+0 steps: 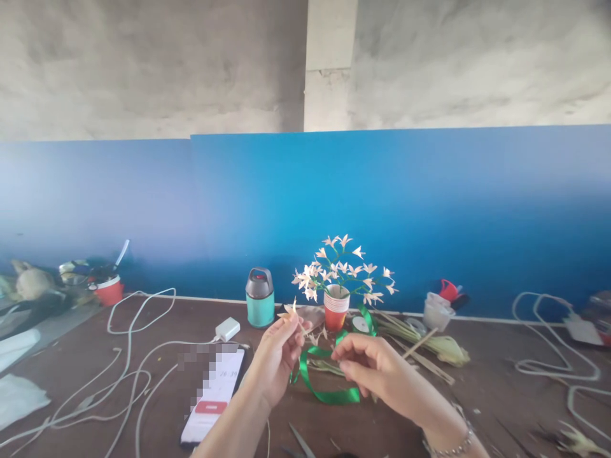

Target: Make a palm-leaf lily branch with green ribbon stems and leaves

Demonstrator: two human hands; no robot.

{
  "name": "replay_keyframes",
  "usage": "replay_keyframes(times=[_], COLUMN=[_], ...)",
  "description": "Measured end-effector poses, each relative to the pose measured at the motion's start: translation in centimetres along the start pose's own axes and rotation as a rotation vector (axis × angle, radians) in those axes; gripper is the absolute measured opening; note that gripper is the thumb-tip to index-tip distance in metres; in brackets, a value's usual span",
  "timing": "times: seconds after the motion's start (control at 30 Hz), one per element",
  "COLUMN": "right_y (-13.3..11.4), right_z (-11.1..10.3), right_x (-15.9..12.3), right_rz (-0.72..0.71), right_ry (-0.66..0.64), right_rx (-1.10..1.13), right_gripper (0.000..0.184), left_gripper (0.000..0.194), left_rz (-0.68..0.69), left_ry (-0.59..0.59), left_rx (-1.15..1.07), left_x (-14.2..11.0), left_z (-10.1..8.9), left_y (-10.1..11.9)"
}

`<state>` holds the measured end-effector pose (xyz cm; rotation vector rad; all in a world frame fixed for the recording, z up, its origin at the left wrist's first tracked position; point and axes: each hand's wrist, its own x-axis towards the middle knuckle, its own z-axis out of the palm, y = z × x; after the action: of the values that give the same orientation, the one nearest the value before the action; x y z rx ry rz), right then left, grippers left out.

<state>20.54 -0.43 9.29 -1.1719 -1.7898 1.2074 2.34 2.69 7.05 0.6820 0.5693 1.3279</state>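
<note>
A small pale flower (289, 313) with pointed petals is pinched in the closed fingers of my left hand (279, 356). My right hand (375, 372) is closed at its fingertips on a green ribbon (329, 395), which hangs in a loop between both hands. Behind them, a stack of paper cups (337, 308) holds a bunch of similar pale flowers (354, 270) on green stems. Beside the cups stands a ribbon spool (361, 325). A thin stick (420, 343) shows behind my right hand; whether it touches the hand I cannot tell.
A phone (217, 394) lies left of my left arm, near a white charger (228, 329) and loose cables (128, 356). A teal flask (260, 302) stands behind. Dried husks (429, 343) and a white cup (438, 312) are at right. Scissors (300, 440) lie at the front edge.
</note>
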Motion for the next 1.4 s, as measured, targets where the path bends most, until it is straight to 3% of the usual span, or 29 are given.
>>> replay_keyframes(times=[0.3,0.53,1.4], right_y=[-0.3,-0.7,-0.8], right_z=[1.3,1.2,1.8], right_x=[-0.2,-0.3,0.1], right_rz=[0.071,0.092,0.121], right_ry=[-0.087,-0.088,-0.073], right_rx=[0.005,0.017,0.067], right_gripper=[0.007,0.007,0.008], left_gripper=[0.013,0.012,0.013], left_rz=[-0.017,0.054,0.05], left_ry=[0.022,0.022,-0.047], left_rx=[-0.123,-0.126,-0.106], left_x=[0.5,0.3,-0.3], left_z=[-0.6,-0.3,0.1], left_y=[0.0,0.0,-0.5])
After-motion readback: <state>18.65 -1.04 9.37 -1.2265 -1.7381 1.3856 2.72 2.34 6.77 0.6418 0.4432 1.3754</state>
